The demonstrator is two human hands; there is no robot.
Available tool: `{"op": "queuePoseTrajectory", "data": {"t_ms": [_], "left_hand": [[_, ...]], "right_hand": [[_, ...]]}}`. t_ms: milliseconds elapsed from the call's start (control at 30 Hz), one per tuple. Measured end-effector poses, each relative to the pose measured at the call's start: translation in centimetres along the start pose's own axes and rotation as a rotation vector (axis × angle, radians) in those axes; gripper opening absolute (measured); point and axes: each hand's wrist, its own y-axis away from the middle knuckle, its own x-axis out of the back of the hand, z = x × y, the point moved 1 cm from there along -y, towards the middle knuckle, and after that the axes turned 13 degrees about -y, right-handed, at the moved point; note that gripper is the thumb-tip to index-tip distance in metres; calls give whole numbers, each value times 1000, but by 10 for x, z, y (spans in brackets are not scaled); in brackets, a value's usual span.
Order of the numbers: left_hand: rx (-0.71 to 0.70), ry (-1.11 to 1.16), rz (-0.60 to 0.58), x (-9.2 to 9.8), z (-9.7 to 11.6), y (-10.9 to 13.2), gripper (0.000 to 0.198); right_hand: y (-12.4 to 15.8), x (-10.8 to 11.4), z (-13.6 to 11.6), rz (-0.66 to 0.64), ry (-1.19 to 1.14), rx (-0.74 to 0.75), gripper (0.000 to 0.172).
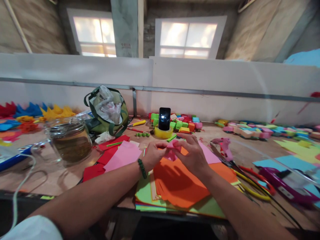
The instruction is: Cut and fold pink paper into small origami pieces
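Between my two hands is a small piece of pink paper [172,151], partly folded and partly covered by fingers. My left hand [155,154], with a dark green bead bracelet [142,168] at the wrist, pinches its left side. On the other side my right hand [192,155] grips it with thumb and fingers. Below them lies a fanned stack of orange paper [180,183] on top of light green sheets [145,190]. Pink sheets [123,155] and red paper [93,172] rest to the left of my hands.
Behind my hands, a phone [164,118] stands in a yellow tape roll [162,132] before colourful folded paper pieces [178,125]. At left are a glass jar [70,141] of brown liquid and a green bag [107,110]. Scissors [257,183] and a pink glue gun [225,148] lie right.
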Motion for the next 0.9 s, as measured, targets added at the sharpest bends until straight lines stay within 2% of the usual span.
{"op": "queuePoseTrajectory", "data": {"t_ms": [233,467,533,633,667,733,800,900], "left_hand": [[-7,-81,-18,0,1,2,39],[-38,-159,-2,1,3,2,19],[-31,-97,-50,0,6,3,25],[10,120,-142,0,10,5,56],[19,188,-161,0,11,5,61],[9,287,-196,0,13,6,57],[-21,348,-220,1,13,6,44],[-16,388,-202,2,12,6,35]], "right_hand": [[0,-1,2,-43,-83,-55,6],[1,-5,4,-87,-100,-64,6],[0,-2,5,-60,-85,-20,9],[-2,4,4,35,-55,51,9],[-2,6,3,66,-49,76,9],[-3,11,1,127,-38,128,11],[-3,15,-2,172,-21,178,15],[-2,21,-7,204,15,262,20]]}}
